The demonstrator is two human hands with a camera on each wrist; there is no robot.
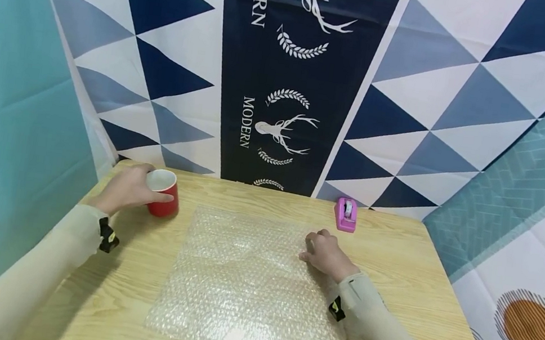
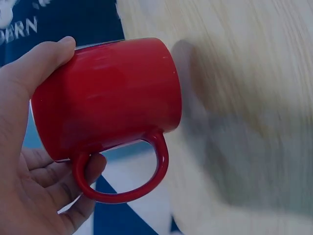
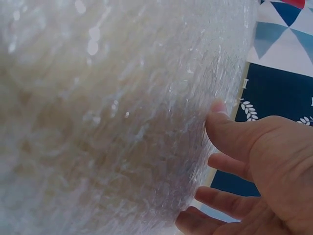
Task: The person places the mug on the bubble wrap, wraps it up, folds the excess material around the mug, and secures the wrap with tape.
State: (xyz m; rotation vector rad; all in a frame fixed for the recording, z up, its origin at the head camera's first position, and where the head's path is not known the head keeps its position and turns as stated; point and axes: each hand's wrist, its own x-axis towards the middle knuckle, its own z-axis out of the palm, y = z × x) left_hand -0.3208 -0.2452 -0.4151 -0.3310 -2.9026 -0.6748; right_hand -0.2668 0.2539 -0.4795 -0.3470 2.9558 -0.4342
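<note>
A red mug [image 1: 164, 202] with a white inside stands upright at the back left of the table. My left hand [image 1: 130, 189] grips it near the rim, with the thumb along one side and the fingers on the other. In the left wrist view the mug's handle [image 2: 128, 197] shows, the fingertips close behind it. A sheet of clear bubble wrap [image 1: 243, 280] lies spread flat across the middle. At its right edge is my right hand [image 1: 327, 254], fingers loosely bent and apart; in the right wrist view the thumb tip overlaps the bubble wrap [image 3: 122, 122].
A pink tape dispenser [image 1: 346, 215] with a roll in it sits at the back right, near the table's far edge. The wooden table [image 1: 407, 277] meets a patterned cloth backdrop [image 1: 288, 81] behind, with more hanging cloth on the left and right.
</note>
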